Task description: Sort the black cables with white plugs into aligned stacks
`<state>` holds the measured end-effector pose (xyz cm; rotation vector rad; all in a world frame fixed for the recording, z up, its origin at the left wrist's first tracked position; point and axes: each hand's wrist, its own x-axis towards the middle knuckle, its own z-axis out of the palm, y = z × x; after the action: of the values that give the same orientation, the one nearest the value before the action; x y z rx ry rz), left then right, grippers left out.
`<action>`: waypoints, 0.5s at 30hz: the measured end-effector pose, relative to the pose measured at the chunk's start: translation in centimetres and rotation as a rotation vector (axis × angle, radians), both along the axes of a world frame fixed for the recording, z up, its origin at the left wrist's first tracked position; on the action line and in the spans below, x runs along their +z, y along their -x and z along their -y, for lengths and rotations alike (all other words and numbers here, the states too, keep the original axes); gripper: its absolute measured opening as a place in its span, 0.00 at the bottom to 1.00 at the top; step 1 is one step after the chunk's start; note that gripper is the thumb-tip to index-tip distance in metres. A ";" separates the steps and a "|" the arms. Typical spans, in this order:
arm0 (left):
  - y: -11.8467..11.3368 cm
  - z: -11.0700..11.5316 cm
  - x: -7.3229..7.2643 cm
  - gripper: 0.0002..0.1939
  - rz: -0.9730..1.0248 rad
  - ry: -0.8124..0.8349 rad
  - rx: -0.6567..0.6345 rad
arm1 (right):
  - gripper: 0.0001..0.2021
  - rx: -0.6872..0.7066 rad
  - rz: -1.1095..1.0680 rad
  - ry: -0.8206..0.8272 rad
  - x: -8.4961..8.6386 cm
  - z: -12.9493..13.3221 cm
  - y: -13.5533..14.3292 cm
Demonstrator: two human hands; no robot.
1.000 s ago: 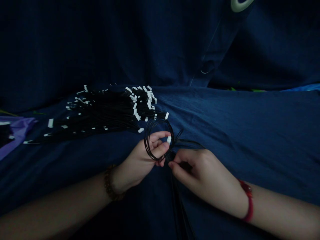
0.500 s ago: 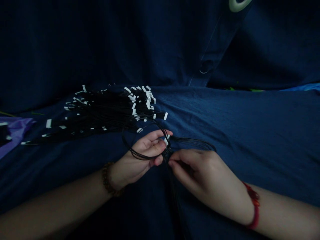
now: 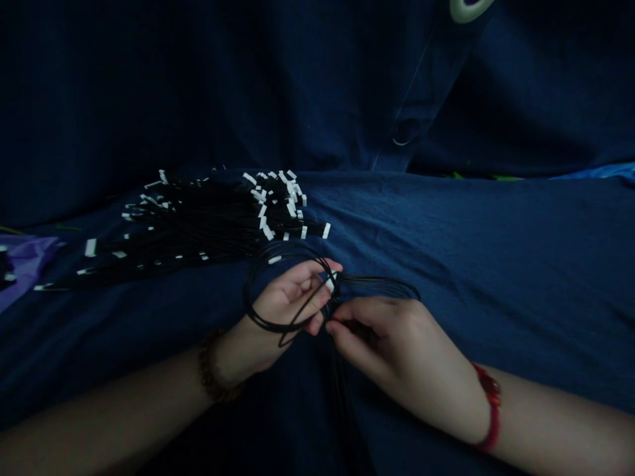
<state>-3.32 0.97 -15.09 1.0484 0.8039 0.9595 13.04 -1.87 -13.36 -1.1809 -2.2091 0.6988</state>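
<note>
1. My left fingers (image 3: 315,304) pinch the looped black cables (image 3: 272,326) by a white connector (image 3: 331,284), above blue cloth (image 3: 496,264).
2. My right fingers (image 3: 353,345) look narrowed on strands alongside.
3. I judge this is coiling; the next move calls for a firm left pinch.

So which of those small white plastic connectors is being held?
The small white connector between thumb and forefinger of the left hand; the others lie outside its grip, mostly among heaped black wires.
</note>
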 end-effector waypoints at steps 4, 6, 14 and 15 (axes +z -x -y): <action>-0.4 0.1 0.2 0.14 -0.049 -0.035 0.057 | 0.09 -0.009 0.014 0.022 -0.2 -0.1 0.3; -0.5 0.2 0.3 0.15 -0.049 -0.036 0.068 | 0.08 -0.011 0.014 0.030 -0.2 -0.2 0.3; -0.6 0.0 0.3 0.16 -0.045 -0.012 0.061 | 0.08 -0.022 0.041 0.041 0.3 -0.6 -0.1; -0.6 0.0 0.3 0.17 -0.041 -0.012 0.055 | 0.09 -0.026 0.049 0.030 0.3 -0.7 -0.1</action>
<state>-2.72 0.97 -14.81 1.0635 0.8660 0.9928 13.19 -1.18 -13.02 -1.2520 -2.2261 0.7023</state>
